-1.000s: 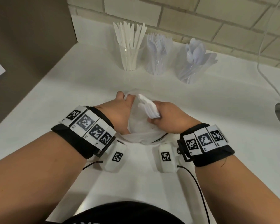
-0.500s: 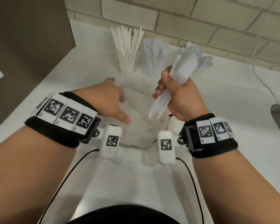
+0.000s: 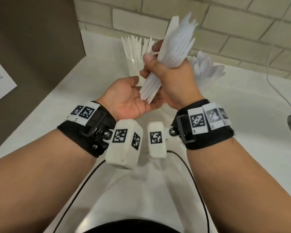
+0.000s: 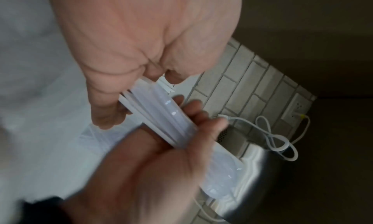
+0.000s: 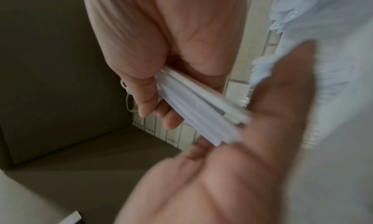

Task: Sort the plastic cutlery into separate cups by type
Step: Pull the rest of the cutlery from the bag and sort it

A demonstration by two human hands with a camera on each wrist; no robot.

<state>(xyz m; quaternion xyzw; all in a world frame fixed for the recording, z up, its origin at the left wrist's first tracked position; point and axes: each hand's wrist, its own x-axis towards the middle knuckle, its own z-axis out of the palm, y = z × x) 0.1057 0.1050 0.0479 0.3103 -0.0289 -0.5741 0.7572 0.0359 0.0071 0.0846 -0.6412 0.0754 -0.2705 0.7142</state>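
While the right hand (image 3: 173,81) gripped a mixed bundle of cutlery (image 3: 173,47) above the counter (image 3: 74,91), the left hand (image 3: 129,98) lay flat-fingered under its handle ends. Knife cup (image 3: 138,52) and spoon cup (image 3: 207,68) stood already filled; judged late-stage, this bundle unsorted.

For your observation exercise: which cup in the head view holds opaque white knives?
The knife cup, leftmost by the tiled wall; the spoon cup to its right holds translucent, rounded pieces.

Cup of knives (image 3: 135,52) stands at the counter's (image 3: 84,78) back edge, left of the cup of spoons (image 3: 207,68); cutlery bundle (image 3: 173,52) is held above the counter, in front of both.
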